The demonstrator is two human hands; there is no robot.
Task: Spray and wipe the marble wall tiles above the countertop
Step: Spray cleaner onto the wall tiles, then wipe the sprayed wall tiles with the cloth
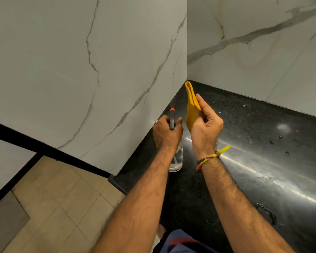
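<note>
My left hand (167, 132) grips the grey, red-tipped head of a clear spray bottle (177, 158) that stands on the black countertop (263, 161) close to the left wall. My right hand (205, 126) holds a folded yellow cloth (191, 102) upright, just right of the bottle, above the counter's inner corner. White marble wall tiles with grey veins rise on the left (80, 70) and at the back (254, 42), meeting in a corner.
The glossy counter shows glare and a few small specks and wet marks toward the right. Its left end (115, 181) drops off to a beige tiled floor (62, 207). A black strip (26, 141) runs along the lower left wall.
</note>
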